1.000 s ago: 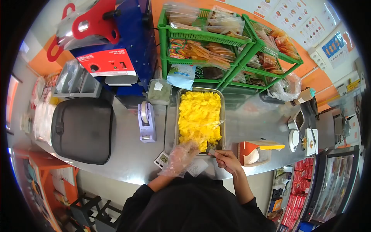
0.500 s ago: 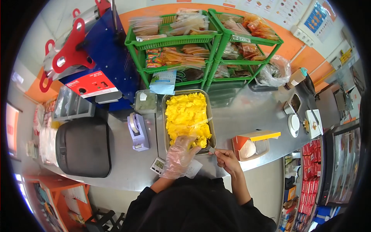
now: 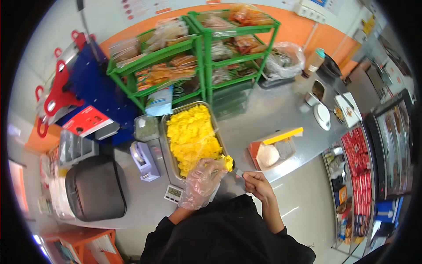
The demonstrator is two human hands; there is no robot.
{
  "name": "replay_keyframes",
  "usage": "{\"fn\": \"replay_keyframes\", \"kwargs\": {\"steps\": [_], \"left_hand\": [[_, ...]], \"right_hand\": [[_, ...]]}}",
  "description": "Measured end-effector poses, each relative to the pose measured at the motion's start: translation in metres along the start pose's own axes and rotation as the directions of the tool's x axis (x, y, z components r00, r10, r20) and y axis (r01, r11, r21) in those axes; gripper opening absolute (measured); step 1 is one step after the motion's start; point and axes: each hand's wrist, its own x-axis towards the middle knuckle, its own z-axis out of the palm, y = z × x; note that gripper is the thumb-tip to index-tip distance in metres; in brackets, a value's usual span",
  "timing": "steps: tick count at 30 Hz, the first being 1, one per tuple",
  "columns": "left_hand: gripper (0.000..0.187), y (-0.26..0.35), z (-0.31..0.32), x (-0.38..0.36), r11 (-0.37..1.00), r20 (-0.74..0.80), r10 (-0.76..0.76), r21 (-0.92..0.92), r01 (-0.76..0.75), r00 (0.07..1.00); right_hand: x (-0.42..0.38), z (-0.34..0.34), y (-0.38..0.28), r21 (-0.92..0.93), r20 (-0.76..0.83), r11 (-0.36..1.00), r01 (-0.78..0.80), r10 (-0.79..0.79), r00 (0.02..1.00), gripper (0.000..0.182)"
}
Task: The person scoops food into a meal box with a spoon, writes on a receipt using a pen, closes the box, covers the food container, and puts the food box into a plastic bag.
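Observation:
A metal tray (image 3: pixel 217 124) full of yellow scrambled egg (image 3: pixel 191 132) sits on the counter in front of me. My right hand (image 3: pixel 258 185) is closed around the handle of a spoon (image 3: pixel 238 172), whose head carries a lump of egg (image 3: pixel 228 163) at the tray's near right corner. My left hand (image 3: pixel 202 182), in a clear plastic glove, reaches over the tray's near edge. Its bent fingers are slightly apart, with the tips right beside the lump on the spoon. A small digital timer (image 3: pixel 173 193) lies just left of the gloved hand.
A lilac tape dispenser (image 3: pixel 145 162) and a lidded container (image 3: pixel 146 127) stand left of the tray. An open food box (image 3: pixel 269 154) holding a white mound is to the right. Green racks (image 3: pixel 204 66) of packets and a blue cup sealer (image 3: pixel 94 88) stand behind. A black case (image 3: pixel 94 189) sits left.
My view has turned, so the counter things appear shifted left. The spoon has come up from the tray's near right corner with egg on it, and the gloved hand has stayed close beside it.

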Motion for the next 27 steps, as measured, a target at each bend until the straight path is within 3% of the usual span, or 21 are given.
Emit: {"fn": "replay_keyframes", "kwargs": {"steps": [7, 9, 11, 12, 14, 15, 16, 17, 19, 27], "left_hand": [[0.014, 0.044, 0.056, 0.012, 0.957, 0.209, 0.27, -0.167, -0.238, 0.94], [0.013, 0.055, 0.095, 0.018, 0.955, 0.188, 0.224, -0.236, -0.177, 0.956], [0.012, 0.057, 0.116, 0.023, 0.949, 0.189, 0.215, -0.273, -0.159, 0.958], [0.013, 0.056, 0.123, 0.024, 0.969, 0.217, 0.166, -0.216, -0.119, 0.962], [0.015, 0.047, 0.136, 0.022, 0.986, 0.247, 0.106, -0.149, -0.07, 0.963], [0.018, 0.04, 0.139, 0.021, 0.988, 0.243, 0.086, -0.149, -0.051, 0.966], [0.021, 0.034, 0.142, 0.02, 0.989, 0.239, 0.066, -0.147, -0.031, 0.969], [0.021, 0.029, 0.143, 0.016, 0.991, 0.249, 0.055, -0.135, -0.021, 0.967], [0.026, 0.038, 0.132, 0.019, 0.97, 0.301, -0.142, -0.146, 0.192, 0.943], [0.023, 0.029, 0.13, 0.015, 0.94, 0.436, -0.111, -0.247, 0.237, 0.893]], "right_hand": [[-0.085, -0.036, -0.017, -0.004, -0.268, 0.989, 0.15, -0.145, 0.952, 0.025], [-0.094, -0.045, -0.03, -0.072, -0.388, 0.974, 0.216, -0.227, 0.893, 0.025], [-0.084, -0.047, -0.037, -0.41, -0.478, 0.895, 0.173, -0.373, 0.795, 0.023], [-0.078, -0.046, -0.039, -0.405, -0.483, 0.898, 0.172, -0.37, 0.794, 0.023], [-0.062, -0.041, -0.038, -0.832, -0.351, 0.548, 0.089, -0.644, 0.68, 0.02], [-0.055, -0.037, -0.035, -0.951, -0.229, 0.308, 0.014, -0.737, 0.636, 0.02], [-0.049, -0.032, -0.034, -0.982, -0.14, 0.188, 0.013, -0.775, 0.617, 0.02], [-0.046, -0.031, -0.03, -0.979, -0.149, 0.203, 0.015, -0.767, 0.624, 0.02], [-0.042, -0.03, -0.023, -0.996, -0.092, 0.071, -0.059, -0.758, 0.645, 0.025], [-0.045, -0.035, -0.041, -0.997, -0.027, -0.033, -0.073, -0.717, 0.697, 0.032]]}}
